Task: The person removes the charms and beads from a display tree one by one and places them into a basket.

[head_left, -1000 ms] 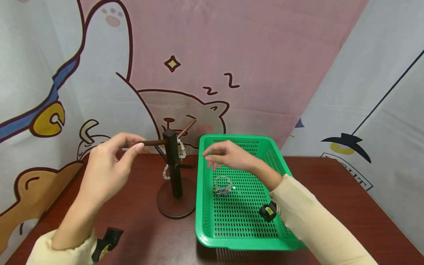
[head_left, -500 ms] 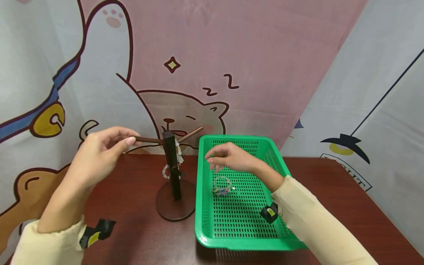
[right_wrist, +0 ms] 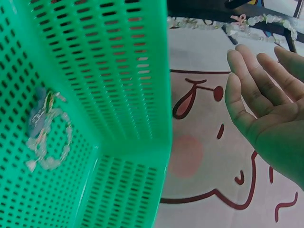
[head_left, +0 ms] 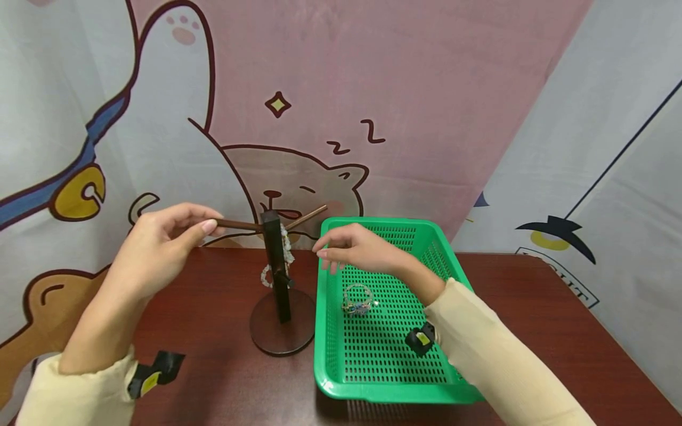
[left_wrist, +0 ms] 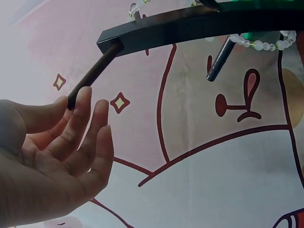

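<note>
Dark wooden jewellery stand with round base [head_left: 279, 278] on table, just left of green perforated plastic basket [head_left: 442, 260]. Left hand [head_left: 160, 248] pinches its left peg [head_left: 234, 225] — same grip as half second ago. Right hand [head_left: 357, 248], fingers loose and empty, moved from over basket toward stand, nearer to white bead bracelet [head_left: 285, 254] hanging there. Second beaded bracelet [head_left: 358, 299] lies untouched inside basket.

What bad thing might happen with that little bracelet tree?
1. The left hand pinches the tip of one peg on the stand; a tug there might tip the stand on its round base.
2. The white bead bracelet hangs on the stand, so a wobble could slide it off.
3. The right hand hovers over the green basket rim, open, and may bump the nearby peg.
</note>
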`<state>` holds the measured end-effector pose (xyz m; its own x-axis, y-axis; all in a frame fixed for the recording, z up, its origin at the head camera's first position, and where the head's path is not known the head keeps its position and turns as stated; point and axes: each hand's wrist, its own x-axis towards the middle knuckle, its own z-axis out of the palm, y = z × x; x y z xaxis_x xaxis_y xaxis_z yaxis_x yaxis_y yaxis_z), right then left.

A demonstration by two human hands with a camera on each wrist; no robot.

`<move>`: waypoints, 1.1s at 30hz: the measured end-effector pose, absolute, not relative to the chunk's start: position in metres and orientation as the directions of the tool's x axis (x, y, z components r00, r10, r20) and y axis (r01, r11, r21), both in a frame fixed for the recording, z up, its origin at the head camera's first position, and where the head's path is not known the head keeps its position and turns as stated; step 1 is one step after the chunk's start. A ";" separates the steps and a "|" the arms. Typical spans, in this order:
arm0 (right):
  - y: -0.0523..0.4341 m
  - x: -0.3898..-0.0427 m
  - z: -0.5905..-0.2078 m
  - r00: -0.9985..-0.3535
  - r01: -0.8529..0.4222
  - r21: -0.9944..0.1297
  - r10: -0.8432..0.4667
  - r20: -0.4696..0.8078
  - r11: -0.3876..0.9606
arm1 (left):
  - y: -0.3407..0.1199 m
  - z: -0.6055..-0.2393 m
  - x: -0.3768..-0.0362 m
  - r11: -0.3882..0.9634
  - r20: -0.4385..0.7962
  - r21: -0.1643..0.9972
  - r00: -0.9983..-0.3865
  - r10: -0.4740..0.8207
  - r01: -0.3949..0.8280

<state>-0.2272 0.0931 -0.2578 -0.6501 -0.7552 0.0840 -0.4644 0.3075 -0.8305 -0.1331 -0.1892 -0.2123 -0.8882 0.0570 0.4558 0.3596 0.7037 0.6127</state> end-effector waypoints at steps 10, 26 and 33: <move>0.074 -0.223 -0.251 -0.625 -0.493 -0.826 -0.772 0.118 0.274 | -0.189 -0.213 -0.133 0.701 0.459 0.614 -0.887 0.058 0.363; 0.063 -0.218 -0.245 -0.613 -0.487 -0.838 -0.780 0.126 0.248 | -0.190 -0.212 -0.132 0.721 0.450 0.598 -0.891 0.059 0.350; 0.059 -0.219 -0.246 -0.606 -0.487 -0.845 -0.782 0.144 0.222 | -0.190 -0.211 -0.132 0.722 0.444 0.601 -0.894 0.057 0.344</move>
<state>-0.2188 0.0593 -0.2456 -0.6063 -0.7821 0.1438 -0.4869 0.2222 -0.8447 -0.1316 -0.1900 -0.2113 -0.8940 0.0567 0.4444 0.3443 0.7216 0.6006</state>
